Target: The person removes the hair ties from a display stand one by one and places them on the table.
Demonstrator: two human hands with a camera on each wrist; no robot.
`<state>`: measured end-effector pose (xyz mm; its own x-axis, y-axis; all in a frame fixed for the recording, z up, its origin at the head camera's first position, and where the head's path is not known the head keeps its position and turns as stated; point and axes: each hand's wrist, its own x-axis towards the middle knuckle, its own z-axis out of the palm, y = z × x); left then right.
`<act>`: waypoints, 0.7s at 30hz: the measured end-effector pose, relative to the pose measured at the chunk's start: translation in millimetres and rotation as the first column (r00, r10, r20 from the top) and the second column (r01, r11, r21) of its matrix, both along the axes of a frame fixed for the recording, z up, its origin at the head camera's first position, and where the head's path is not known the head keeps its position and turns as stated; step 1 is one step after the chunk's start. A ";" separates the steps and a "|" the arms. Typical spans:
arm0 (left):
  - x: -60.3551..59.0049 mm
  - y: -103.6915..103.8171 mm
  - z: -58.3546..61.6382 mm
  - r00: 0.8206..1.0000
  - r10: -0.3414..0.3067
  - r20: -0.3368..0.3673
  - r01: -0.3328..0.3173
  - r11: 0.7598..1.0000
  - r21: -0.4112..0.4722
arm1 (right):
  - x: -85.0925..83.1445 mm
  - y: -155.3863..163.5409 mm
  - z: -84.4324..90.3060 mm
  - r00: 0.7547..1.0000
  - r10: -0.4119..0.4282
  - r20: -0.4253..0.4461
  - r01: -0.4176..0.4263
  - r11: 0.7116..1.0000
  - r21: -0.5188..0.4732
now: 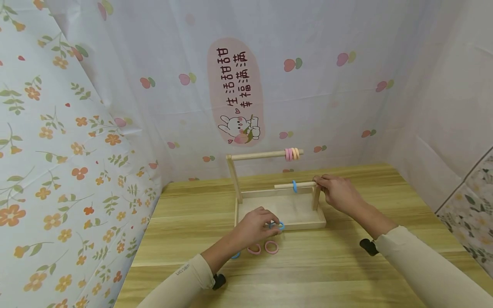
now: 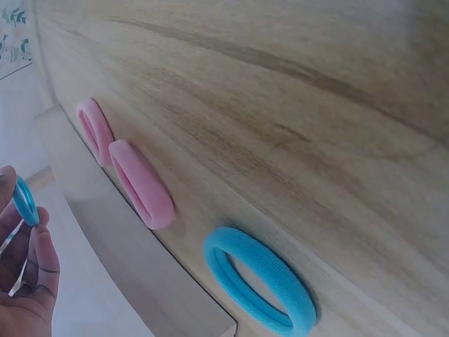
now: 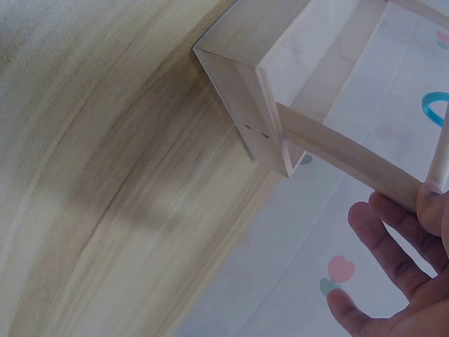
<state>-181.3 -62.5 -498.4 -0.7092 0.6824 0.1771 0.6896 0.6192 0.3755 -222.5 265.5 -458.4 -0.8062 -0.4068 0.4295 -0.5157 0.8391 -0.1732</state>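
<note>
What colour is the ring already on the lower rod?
Blue ring; the head view shows it best.

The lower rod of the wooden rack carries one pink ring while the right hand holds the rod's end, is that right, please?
Not quite: the ring on the lower rod is blue, not pink, as the head view shows. The pink rings sit on the upper rod and on the table. The right hand does hold the lower rod's end.

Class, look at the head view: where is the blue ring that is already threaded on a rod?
The blue ring hangs on the lower rod of the wooden rack, toward its right end, just left of the right hand at the rod's tip.
</note>
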 end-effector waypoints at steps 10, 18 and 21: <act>2.7 5.7 -0.6 1.000 -0.029 0.001 0.029 0.999 -0.040 | 1.4 -1.0 1.1 1.000 -0.010 0.010 0.010 1.000 0.001; 2.4 9.6 -5.1 0.997 -0.073 -0.012 0.072 0.996 -0.044 | 2.1 -1.4 1.1 1.000 -0.008 0.004 0.008 1.000 -0.007; 3.9 10.7 -5.4 0.997 -0.078 0.004 0.078 0.995 -0.054 | 2.0 -1.5 1.5 1.000 -0.008 0.001 0.008 1.000 -0.003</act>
